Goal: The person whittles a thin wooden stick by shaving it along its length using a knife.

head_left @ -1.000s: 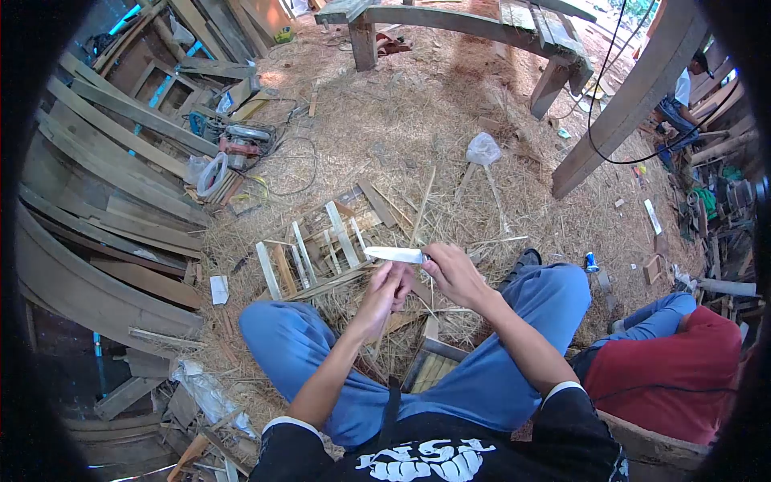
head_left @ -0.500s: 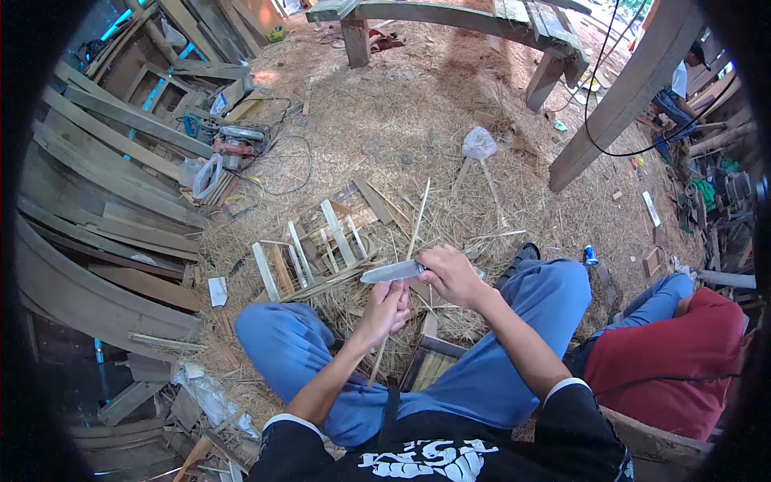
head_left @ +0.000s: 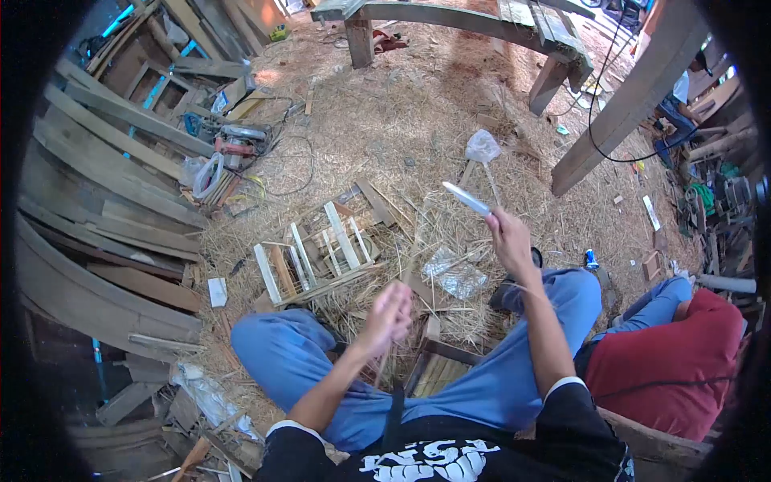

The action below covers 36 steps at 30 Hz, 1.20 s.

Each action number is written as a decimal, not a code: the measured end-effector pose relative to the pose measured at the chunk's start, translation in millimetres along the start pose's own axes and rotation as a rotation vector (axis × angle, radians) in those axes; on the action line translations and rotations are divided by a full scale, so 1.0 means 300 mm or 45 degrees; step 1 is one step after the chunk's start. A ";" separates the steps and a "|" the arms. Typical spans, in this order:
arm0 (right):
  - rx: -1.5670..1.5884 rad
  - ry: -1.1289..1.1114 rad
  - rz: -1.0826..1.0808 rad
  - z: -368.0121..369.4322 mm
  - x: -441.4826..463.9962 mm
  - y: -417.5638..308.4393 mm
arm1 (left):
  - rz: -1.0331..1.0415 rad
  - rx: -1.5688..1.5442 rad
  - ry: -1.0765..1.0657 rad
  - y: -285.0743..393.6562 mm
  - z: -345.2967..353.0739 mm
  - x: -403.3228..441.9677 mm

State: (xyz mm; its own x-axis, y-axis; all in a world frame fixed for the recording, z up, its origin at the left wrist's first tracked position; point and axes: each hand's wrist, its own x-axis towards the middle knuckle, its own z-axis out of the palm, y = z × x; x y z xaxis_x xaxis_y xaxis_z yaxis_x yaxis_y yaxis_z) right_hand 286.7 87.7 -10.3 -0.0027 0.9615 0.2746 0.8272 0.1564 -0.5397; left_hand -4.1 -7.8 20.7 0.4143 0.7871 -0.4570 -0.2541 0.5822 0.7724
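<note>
My right hand (head_left: 511, 241) is closed around the handle of a knife (head_left: 467, 198), its broad pale blade pointing up and left, away from my body. My left hand (head_left: 387, 316), a little blurred, is wrapped round a thin wooden strip (head_left: 410, 269). Smeared by motion, the strip's upper part rises above the fist, and its lower end reaches down toward my lap. The knife and the strip are apart. Below my hands, between my legs, lies a shallow wooden box (head_left: 438, 365) with slats in it.
Left of my hands lies a small slatted wooden frame (head_left: 309, 257). A clear plastic sheet (head_left: 454, 273) rests on the shavings. A power saw (head_left: 237, 145) with cords, a post (head_left: 626, 96) and a bench (head_left: 450, 20) stand farther off. A person in red (head_left: 666, 361) sits close on my right.
My right hand has moved up and right with the knife, off the strip. The blade now points away from me. My left hand has shifted slightly, still holding the strip.
</note>
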 end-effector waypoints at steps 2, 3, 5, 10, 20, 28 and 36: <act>0.077 -0.068 0.053 0.035 -0.052 -0.014 | 0.041 -0.121 0.000 0.030 -0.025 -0.004; 0.069 -0.109 0.052 0.041 -0.061 -0.026 | 0.038 -0.156 -0.010 0.033 -0.033 0.001; 0.073 -0.171 0.041 0.053 -0.064 -0.037 | 0.004 -0.186 -0.007 0.028 -0.031 0.002; 0.152 -0.154 -0.057 0.038 -0.055 -0.113 | 0.041 -0.149 -0.008 0.018 -0.037 0.048; 0.553 -0.430 -0.251 0.091 -0.116 -0.235 | 0.025 -0.006 0.093 0.029 0.029 0.078; 0.364 -0.427 -0.547 0.071 -0.115 -0.242 | 0.527 0.858 0.242 -0.071 -0.011 0.134; 0.013 -0.276 -0.439 0.049 -0.108 -0.187 | 0.312 0.718 0.139 -0.014 0.035 0.104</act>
State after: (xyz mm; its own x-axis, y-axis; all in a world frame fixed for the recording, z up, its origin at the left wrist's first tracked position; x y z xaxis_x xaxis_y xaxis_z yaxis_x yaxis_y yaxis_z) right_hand 232.3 51.1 -0.7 -0.3984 0.8773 0.2677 0.7513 0.4795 -0.4534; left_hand 19.0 12.1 7.7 0.3032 0.9177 -0.2566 0.1826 0.2083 0.9609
